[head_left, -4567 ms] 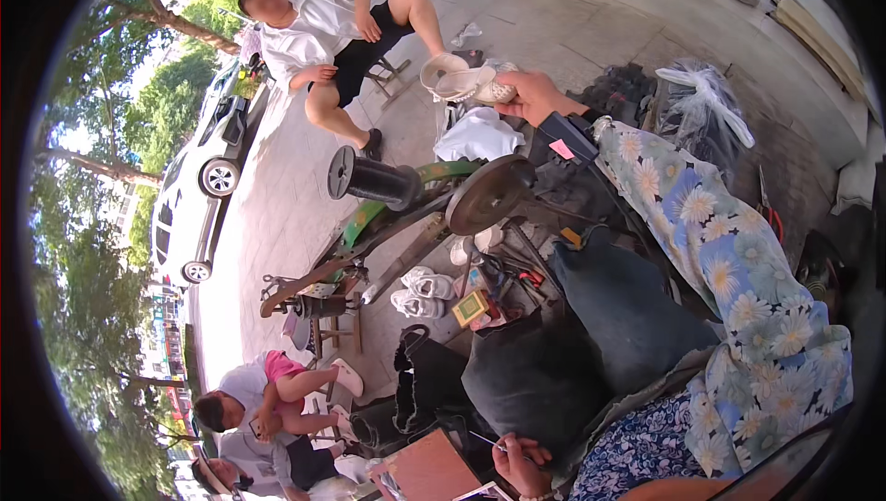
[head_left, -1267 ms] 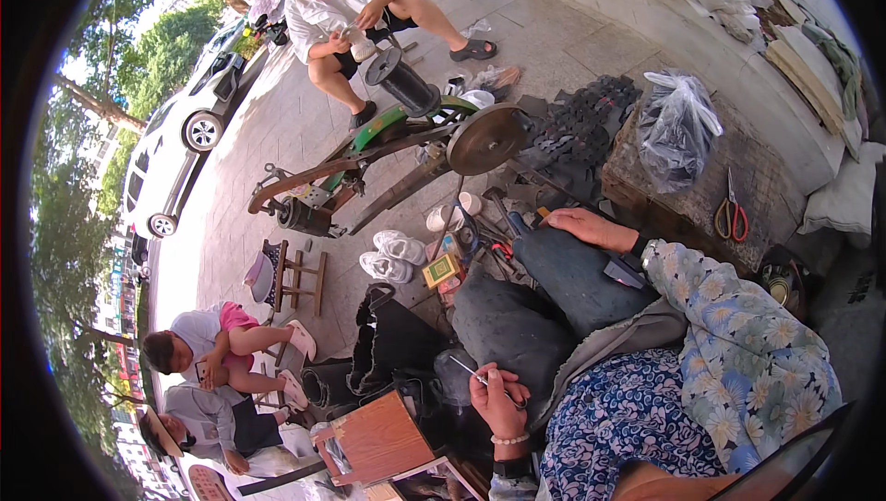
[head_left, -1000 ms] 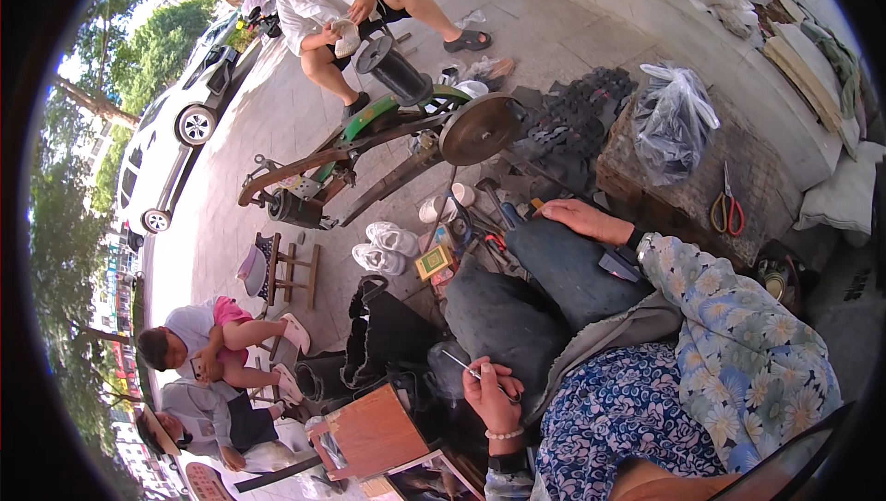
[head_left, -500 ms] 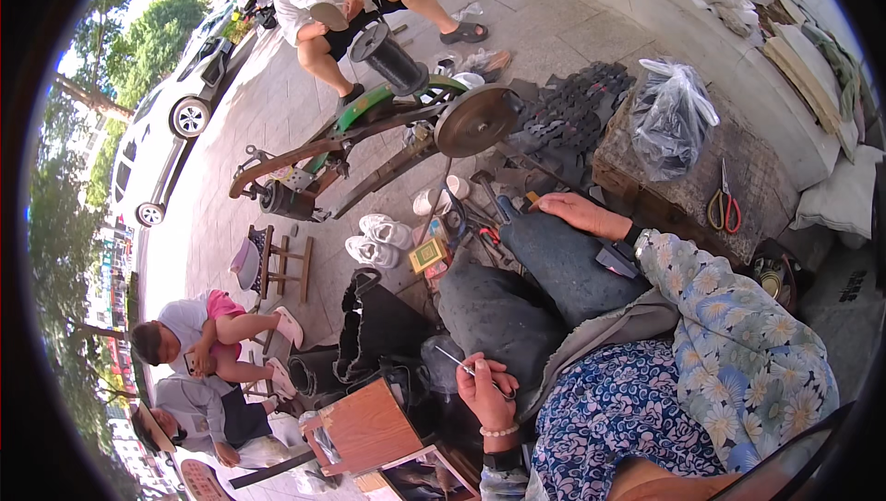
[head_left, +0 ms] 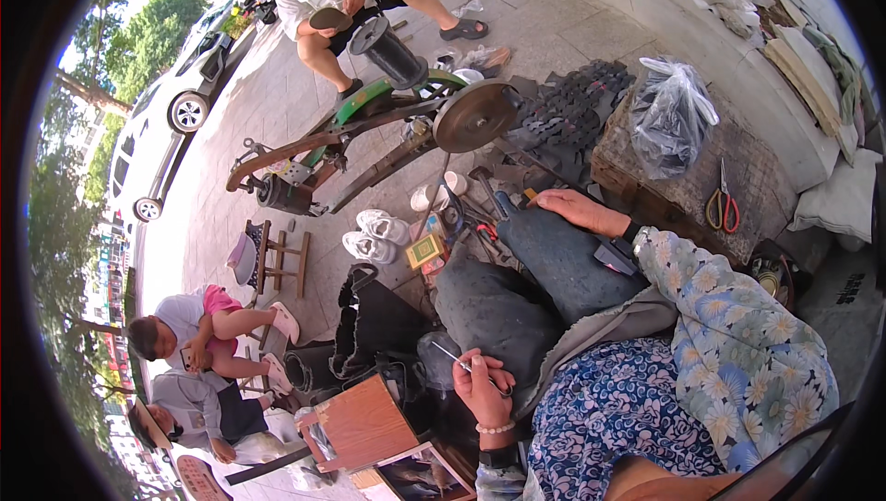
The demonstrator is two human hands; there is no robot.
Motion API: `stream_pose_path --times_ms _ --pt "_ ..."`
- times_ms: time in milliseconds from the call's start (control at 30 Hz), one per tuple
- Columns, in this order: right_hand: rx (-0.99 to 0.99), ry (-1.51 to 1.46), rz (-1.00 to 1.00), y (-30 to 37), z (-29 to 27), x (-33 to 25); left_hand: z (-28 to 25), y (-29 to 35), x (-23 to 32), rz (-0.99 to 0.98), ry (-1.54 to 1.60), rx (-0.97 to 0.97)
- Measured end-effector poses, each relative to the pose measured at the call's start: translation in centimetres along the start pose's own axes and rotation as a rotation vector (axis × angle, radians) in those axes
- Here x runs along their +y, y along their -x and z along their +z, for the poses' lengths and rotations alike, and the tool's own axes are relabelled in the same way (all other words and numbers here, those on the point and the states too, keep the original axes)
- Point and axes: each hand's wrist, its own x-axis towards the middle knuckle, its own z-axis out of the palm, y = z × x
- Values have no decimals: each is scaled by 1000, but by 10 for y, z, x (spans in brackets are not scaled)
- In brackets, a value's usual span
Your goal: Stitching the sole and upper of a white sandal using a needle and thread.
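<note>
My left hand (head_left: 484,390), with a beaded bracelet at the wrist, is closed around a slim pointed metal tool (head_left: 450,354). Its thin bright shaft sticks out past my fingers; the handle is mostly hidden, so its exact kind is unclear. My right hand (head_left: 583,212) rests with fingers stretched out on my right knee, over a dark, worn apron (head_left: 563,266). Just beyond its fingertips shows a small yellow-orange piece (head_left: 530,196). A dark, flat rectangular thing (head_left: 616,257) lies on my lap below the right wrist.
A hand-cranked sewing machine (head_left: 378,113) stands ahead. White shoes (head_left: 377,235), a yellow box (head_left: 425,250) and tools lie on the ground. Right is a wooden chest (head_left: 664,196) with a plastic bag (head_left: 672,118) and red-handled scissors (head_left: 724,201). Other people sit ahead and left.
The view has shifted very slightly. Ahead, the seated person's round fan has tilted. Both my hands stay in nearly the same places.
</note>
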Motion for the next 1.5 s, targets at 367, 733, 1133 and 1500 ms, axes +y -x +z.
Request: stream_pose_path --times_ms 367,733,1133,1500 --pt "-8 -2 9 0 0 -3 -1 -1 0 0 -4 4" --pt "5 8 20 1 1 -4 -3 -1 -2 5 4 -4" --pt "3 0 19 1 1 -4 -2 -1 -1 7 26 -5" --pt "-5 17 22 2 1 -9 -4 -1 -1 2 34 -9"
